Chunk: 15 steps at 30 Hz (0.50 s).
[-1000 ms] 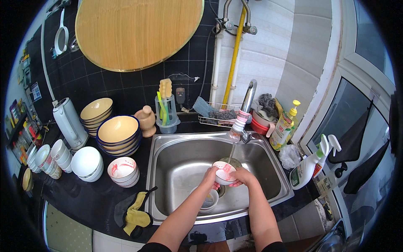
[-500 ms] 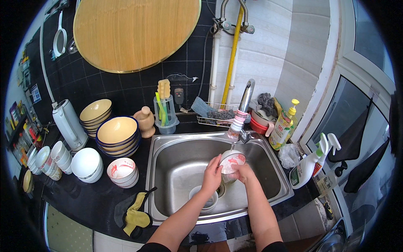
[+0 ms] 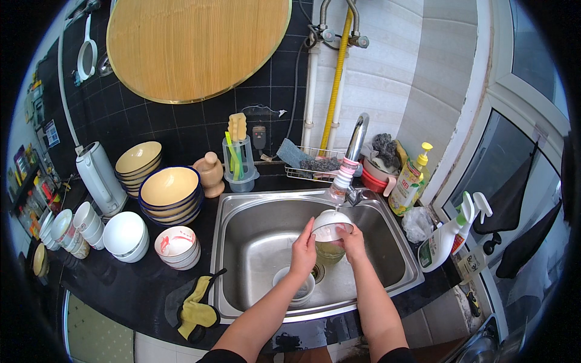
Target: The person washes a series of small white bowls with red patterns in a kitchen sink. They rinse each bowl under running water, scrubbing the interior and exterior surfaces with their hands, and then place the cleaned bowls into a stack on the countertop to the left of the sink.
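Note:
A small white bowl with a pinkish inside (image 3: 330, 224) is tilted under the running faucet (image 3: 356, 145), over the steel sink (image 3: 242, 209). My left hand (image 3: 304, 253) grips its left rim, while my right hand (image 3: 353, 243) holds the right side with fingers reaching inside. Just below the bowl stands a greenish see-through container (image 3: 330, 254), partly hidden by it. Near the sink's front wall, another white bowl (image 3: 301, 294) is partly covered by my left forearm.
Left of the sink stand red-patterned bowls (image 3: 177, 245), white bowls (image 3: 126, 237), cream bowls (image 3: 170, 186) and a yellow-black glove (image 3: 198, 310). Behind is a wire rack (image 3: 308, 172). On the right are a yellow-pump bottle (image 3: 408, 184), spray bottles (image 3: 439, 245) and a plastic bag (image 3: 416, 224).
The bowl has been turned so its opening faces more downward and its white outside faces the water. The greenish container below shows more. Both hands still hold the bowl.

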Available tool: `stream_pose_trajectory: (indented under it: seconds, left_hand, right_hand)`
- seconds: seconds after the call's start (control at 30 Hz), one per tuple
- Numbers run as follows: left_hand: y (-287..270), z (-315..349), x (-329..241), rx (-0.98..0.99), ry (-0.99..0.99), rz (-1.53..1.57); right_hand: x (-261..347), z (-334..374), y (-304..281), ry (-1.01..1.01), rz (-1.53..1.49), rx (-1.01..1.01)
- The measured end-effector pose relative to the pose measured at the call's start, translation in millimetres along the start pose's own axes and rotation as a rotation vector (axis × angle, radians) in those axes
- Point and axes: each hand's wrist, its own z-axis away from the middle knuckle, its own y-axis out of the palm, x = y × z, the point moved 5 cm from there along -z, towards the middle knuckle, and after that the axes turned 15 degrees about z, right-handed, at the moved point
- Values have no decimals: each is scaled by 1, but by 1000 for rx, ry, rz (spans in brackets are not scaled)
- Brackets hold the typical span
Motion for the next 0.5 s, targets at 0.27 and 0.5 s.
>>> stream_pose_trajectory:
  seconds: [0.27, 0.5]
  left_hand:
    - [-18, -3, 45, -167, -100, 272]
    - [-26, -2, 67, -229, -390, 389]
  right_hand:
    - [0, -2, 10, -239, 213, 8]
    - [14, 10, 14, -173, 259, -39]
